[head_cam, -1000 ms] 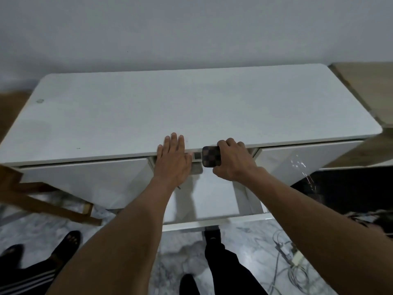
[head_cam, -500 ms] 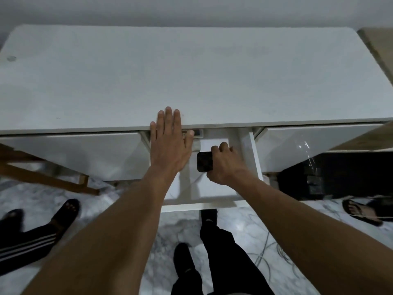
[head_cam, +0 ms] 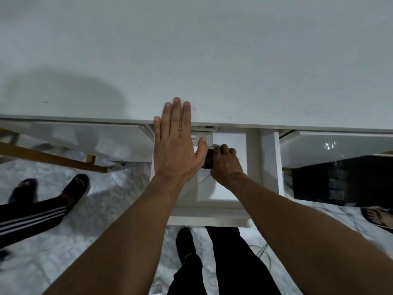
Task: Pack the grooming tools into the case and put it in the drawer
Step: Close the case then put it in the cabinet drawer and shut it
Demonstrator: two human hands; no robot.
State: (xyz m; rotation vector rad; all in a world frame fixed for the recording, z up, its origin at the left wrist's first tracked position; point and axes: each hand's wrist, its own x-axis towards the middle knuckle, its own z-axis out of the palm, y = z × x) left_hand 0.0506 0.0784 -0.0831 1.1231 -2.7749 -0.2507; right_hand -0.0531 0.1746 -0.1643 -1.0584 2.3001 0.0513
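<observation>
**Case going into the drawer**

My left hand (head_cam: 174, 143) lies flat and open on the table (head_cam: 212, 60) edge, likely bracing me. My right hand (head_cam: 225, 162) grips the dark case (head_cam: 208, 159), low inside the open drawer (head_cam: 270, 165).

Case (head_cam: 208, 159) in open drawer (head_cam: 229, 211), under tabletop (head_cam: 212, 60).

case (head_cam: 208, 159): mostly hidden between the left hand (head_cam: 176, 150) and the right hand (head_cam: 226, 165); only a dark strip shows, pattern too blurred to tell
right hand fingertips: curled out of sight on the case
drawer (head_cam: 229, 184) back: hidden under the tabletop (head_cam: 212, 60)
small grey object (head_cam: 203, 139) at the drawer's back: too blurred to identify
tabletop: cut off by top, left and right edges
sandalled foot (head_cam: 377, 217): cut off at the right edge
</observation>
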